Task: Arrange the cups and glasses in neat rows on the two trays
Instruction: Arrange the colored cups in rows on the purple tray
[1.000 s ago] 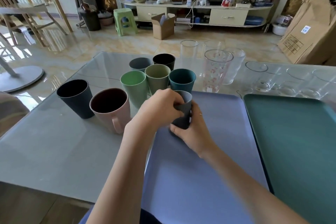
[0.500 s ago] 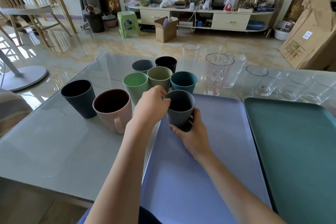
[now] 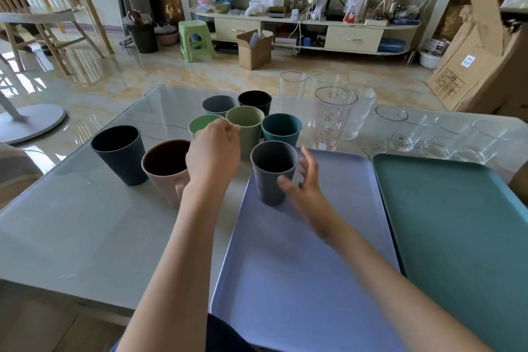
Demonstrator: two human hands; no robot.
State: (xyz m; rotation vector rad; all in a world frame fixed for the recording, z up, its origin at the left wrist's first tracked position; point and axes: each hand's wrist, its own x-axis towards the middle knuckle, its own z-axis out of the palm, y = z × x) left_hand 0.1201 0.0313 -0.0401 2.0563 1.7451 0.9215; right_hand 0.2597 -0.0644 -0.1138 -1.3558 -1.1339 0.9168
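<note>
Cups [image 3: 248, 120] cluster behind grey cup [image 3: 273, 171]; glasses [image 3: 337, 111] stand alongside.

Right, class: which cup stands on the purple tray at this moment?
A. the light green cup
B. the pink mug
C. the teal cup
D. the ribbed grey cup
D: the ribbed grey cup stands alone at the far left corner of the purple tray; every other cup and glass is on the table.

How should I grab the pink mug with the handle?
Probably by the handle: it faces you on the near side of the pink mug, so come from the front. It stands upright, and the navy cup crowds its left, so curl your fingers round there.
</note>
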